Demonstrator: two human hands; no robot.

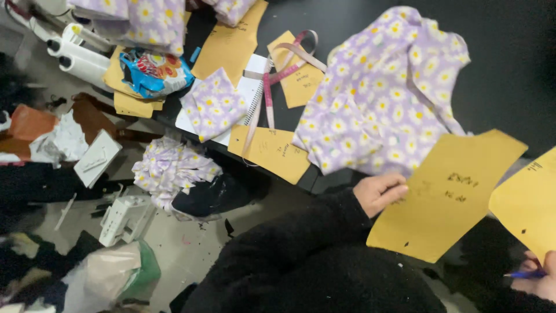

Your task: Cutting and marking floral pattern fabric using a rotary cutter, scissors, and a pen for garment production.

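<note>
Left hand (379,193) pinches yellow pattern card (446,194) | right hand (536,278), half cut off, grips pen (524,275)

Fuzzy black sleeves (both arms), bare hands

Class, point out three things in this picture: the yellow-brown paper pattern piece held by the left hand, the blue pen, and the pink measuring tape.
Yellow-brown paper pattern piece (449,194): head view, centre of sheet.
Blue pen (524,275): head view, barrel.
Pink measuring tape (268,95): head view, straight strip.
</note>
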